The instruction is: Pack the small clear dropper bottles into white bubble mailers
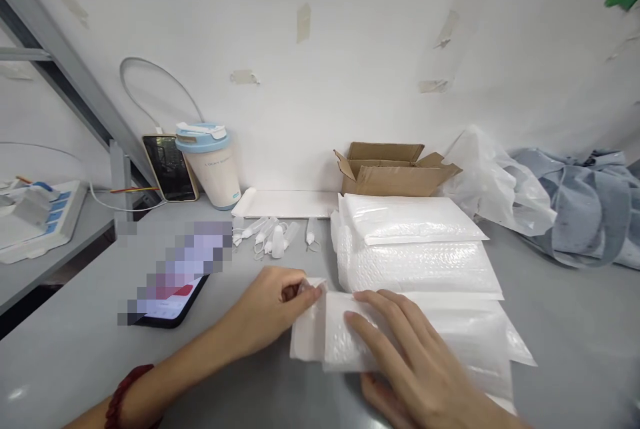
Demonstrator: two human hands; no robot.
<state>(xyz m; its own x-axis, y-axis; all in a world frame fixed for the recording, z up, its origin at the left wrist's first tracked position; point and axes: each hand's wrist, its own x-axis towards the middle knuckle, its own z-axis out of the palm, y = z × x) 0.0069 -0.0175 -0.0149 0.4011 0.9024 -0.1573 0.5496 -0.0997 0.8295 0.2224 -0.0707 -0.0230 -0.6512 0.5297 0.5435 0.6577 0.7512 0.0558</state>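
Note:
A white bubble mailer [345,342] lies on the grey table in front of me, its flap end toward the left. My left hand [280,302] pinches the flap [309,332] between thumb and fingers. Across the mailer's body rests my right hand [410,355], fingers stretched out and slightly spread, pressing from above. Behind it and to the right, several more bubble mailers [425,269] are piled in overlapping layers. Several small translucent dropper bottles [277,242] lie loose beyond my left hand.
At the back stand an open cardboard box [400,179], a flat white tray [295,203] and a blue-lidded cup [213,169] beside a propped phone [170,169]. Another phone [185,289] lies at left. A plastic bag [500,182] and a blue-grey cloth bag [575,202] sit at right.

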